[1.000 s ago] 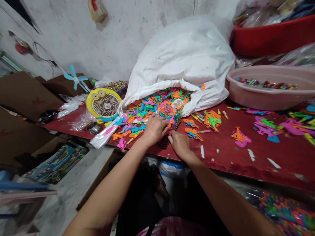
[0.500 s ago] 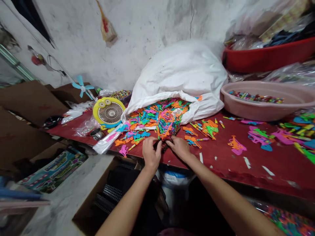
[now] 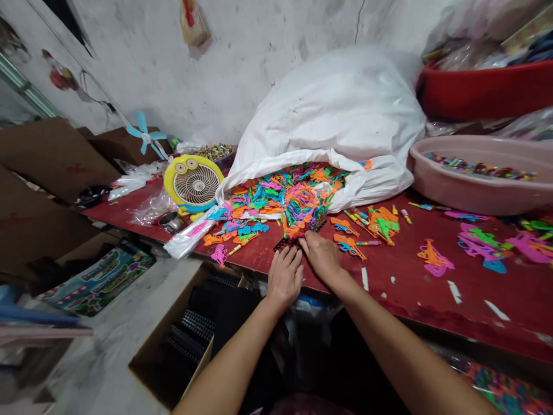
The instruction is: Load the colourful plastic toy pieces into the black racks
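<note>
A dark, perforated strip (image 3: 284, 244) lies near the red table's front edge, partly covered by my hands and by colourful plastic pieces. My left hand (image 3: 285, 276) rests flat on its near side, fingers stretched forward. Beside it, my right hand (image 3: 320, 256) reaches to the strip's right part, fingers extended and partly hidden. Just beyond the fingertips spills a heap of toy guns (image 3: 302, 204) in orange, blue, pink and green, out of the mouth of a big white sack (image 3: 337, 109).
Loose toy guns (image 3: 349, 245) lie right of my hands. A yellow fan (image 3: 196, 183) and plastic bags (image 3: 190, 236) stand left. A pink basin (image 3: 475, 193) and red basin (image 3: 484, 86) are at right. Below the table edge, a cardboard box (image 3: 149, 351) holds black strips.
My left hand has gone from a bent grip at the dark strip to lying flat on it. My right hand stays close by. The camera view has shifted slightly.
</note>
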{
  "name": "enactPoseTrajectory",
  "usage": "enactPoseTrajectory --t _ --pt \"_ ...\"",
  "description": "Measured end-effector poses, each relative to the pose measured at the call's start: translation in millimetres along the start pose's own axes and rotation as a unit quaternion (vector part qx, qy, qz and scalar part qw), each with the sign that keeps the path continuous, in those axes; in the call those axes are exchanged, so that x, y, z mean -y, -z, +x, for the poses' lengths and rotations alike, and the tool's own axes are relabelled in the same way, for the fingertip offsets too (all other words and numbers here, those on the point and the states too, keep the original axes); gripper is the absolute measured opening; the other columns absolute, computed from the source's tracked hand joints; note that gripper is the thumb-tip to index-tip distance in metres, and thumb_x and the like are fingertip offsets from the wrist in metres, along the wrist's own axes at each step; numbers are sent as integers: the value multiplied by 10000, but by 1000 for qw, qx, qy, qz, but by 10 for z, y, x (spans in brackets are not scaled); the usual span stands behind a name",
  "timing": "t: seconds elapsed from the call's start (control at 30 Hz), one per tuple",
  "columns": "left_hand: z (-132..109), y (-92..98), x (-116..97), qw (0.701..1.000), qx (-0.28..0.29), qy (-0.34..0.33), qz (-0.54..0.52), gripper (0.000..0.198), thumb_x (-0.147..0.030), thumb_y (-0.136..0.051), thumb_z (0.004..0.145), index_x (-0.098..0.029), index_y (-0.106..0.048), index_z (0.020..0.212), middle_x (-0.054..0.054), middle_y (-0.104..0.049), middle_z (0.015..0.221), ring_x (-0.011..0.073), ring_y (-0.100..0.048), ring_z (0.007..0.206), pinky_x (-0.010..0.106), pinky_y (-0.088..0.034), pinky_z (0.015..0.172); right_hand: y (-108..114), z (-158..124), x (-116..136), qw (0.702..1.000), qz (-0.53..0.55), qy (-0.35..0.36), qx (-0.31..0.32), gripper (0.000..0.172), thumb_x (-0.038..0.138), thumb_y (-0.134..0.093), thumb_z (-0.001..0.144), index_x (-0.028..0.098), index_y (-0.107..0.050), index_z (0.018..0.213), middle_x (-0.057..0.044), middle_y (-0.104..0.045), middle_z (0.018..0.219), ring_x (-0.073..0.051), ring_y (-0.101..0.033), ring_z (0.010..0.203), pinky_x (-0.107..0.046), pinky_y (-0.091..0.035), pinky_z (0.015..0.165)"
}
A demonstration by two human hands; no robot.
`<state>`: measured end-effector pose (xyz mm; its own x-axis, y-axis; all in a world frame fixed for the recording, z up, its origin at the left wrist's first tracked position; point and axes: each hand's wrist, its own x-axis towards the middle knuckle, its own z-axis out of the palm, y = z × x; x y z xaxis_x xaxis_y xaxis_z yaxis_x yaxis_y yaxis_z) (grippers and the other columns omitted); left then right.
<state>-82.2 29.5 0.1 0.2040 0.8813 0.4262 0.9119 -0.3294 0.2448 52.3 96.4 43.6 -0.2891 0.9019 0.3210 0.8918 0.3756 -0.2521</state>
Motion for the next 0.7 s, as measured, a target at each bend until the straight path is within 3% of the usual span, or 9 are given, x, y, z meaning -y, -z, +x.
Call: enactPoseTrajectory --t 0.3,0.5,0.7 --pt "10 74 -2 999 28 -18 0 443 -285 -409 980 -149 -511 1389 107 -535 1433 243 -418 1387 470 -335 1174 99 43 181 995 -29 -75 62 293 325 -372 1009 173 -599 1114 -111 -702 1080 -198 -676 894 -266 -393 676" --pt "-24 173 -136 999 45 -5 28 480 -340 -425 979 -134 -482 1410 127 -511 1447 292 -454 1334 469 -391 1112 141 -59 -21 998 -7 -45 37 350 453 -424 985 192 -623 1106 -79 -724 998 -205 -683 860 -263 -374 660" --pt "-164 166 -320 998 56 19 14 553 -397 -442 966 -142 -425 1457 119 -479 1481 320 -435 1341 487 -392 1096 129 -194 -136 999 -25 -24 34 356 464 -433 980 180 -631 1064 -79 -729 953 -215 -687 850 -268 -358 641"
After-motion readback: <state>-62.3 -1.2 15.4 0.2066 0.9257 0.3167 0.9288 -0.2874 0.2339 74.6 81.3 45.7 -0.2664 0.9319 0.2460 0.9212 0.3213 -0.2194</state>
